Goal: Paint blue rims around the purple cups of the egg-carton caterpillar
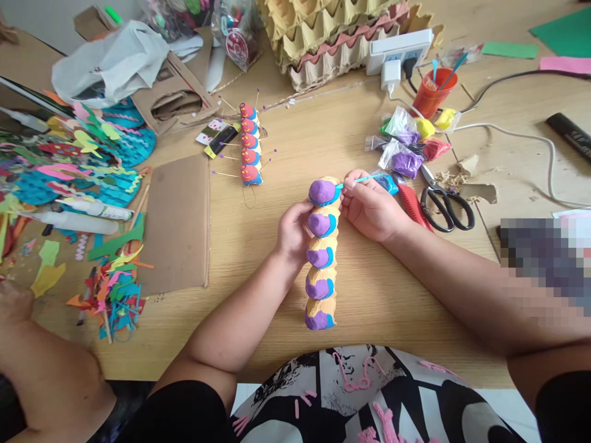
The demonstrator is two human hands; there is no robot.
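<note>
A strip of egg carton with several bumps, each covered in purple and blue clay, stretches away from me above the table. My left hand grips it from the left near its far end, the fingertips hidden behind it. In my right hand a thin light-blue stick is pinched, its tip touching the blue clay beside the farthest purple bump. Farther off to the left lies a similar strip with red and blue clay, small yellow marks and pins sticking out of its sides.
Black-handled scissors, bagged clay and a red cup are to the right. Egg trays and a power strip stand at the back. Cardboard and paper scraps lie left, near another person's arm.
</note>
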